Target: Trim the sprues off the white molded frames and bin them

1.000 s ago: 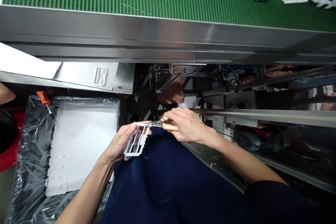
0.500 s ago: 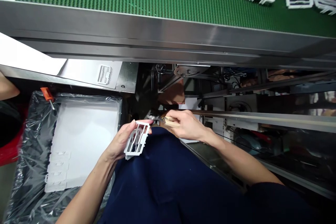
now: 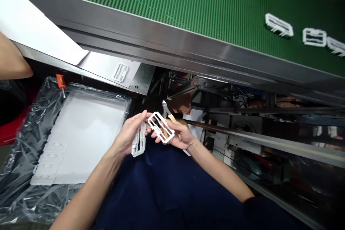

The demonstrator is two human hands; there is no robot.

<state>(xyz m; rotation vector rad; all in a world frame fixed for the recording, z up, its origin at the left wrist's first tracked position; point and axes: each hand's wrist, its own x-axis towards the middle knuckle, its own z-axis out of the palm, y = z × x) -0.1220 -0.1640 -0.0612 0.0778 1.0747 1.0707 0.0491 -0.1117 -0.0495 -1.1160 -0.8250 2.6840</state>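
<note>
My left hand (image 3: 132,131) is closed around a white plastic frame (image 3: 139,143), which hangs below its fingers; whether more than one piece is there I cannot tell. A second white plastic frame (image 3: 169,137) is tilted between both hands. Its upper left corner is at my left fingertips, and my right thumb presses on its right side. My right hand (image 3: 182,134) also holds a pair of side cutters (image 3: 165,107) with tan handles, jaws pointing up and handles spread apart. The frame partly covers the cutters' handles.
Several white frames, such as this frame (image 3: 279,26), lie on the green conveyor belt (image 3: 188,3). Another frame (image 3: 121,73) rests on a paper-covered ledge. At left stands a plastic-lined box (image 3: 35,122) with stacked white parts (image 3: 48,167) and an orange-handled tool (image 3: 60,82). Another person's arm (image 3: 13,59) shows.
A white frame has come up between the hands, now gripped by my right hand along with the cutters. The cutters have turned from pointing left to pointing up. The view has tilted.
</note>
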